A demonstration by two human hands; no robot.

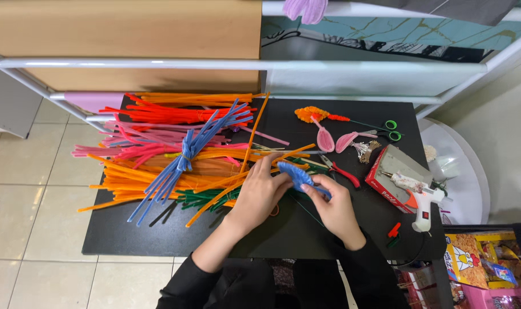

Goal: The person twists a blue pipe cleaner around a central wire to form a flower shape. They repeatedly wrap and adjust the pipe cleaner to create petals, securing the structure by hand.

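A looped blue fuzzy pipe-cleaner shape (pixel 297 174) sits between both hands above the black table (pixel 117 234); the left hand (pixel 259 194) and right hand (pixel 335 209) pinch it, beside heaped orange pipe cleaners (pixel 140 183).

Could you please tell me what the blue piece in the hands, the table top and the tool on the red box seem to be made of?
Blue piece: fuzzy wire stems like the piled pipe cleaners, judging by its soft, matte pile; both the left hand and right hand pinch it. Table top: smooth black board, likely laminate. Glue gun on the red box: white moulded plastic, slightly glossy.
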